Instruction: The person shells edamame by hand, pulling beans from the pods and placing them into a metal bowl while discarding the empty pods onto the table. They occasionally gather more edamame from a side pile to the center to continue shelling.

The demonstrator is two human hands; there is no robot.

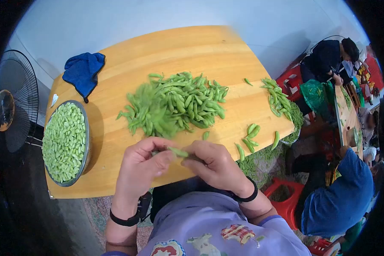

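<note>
Near the front edge of the wooden table, my left hand and my right hand are close together. Between their closed fingertips is one green pod, pinched from both sides. Just beyond my hands lies a large heap of green pods, its left part blurred. At the table's left edge stands a round metal bowl full of shelled green beans. A few loose pods lie to the right of my right hand.
A blue cloth lies at the back left, with a black fan beyond the table. More pods spread along the right edge. Two people sit at the right, one in a blue shirt, near a red stool.
</note>
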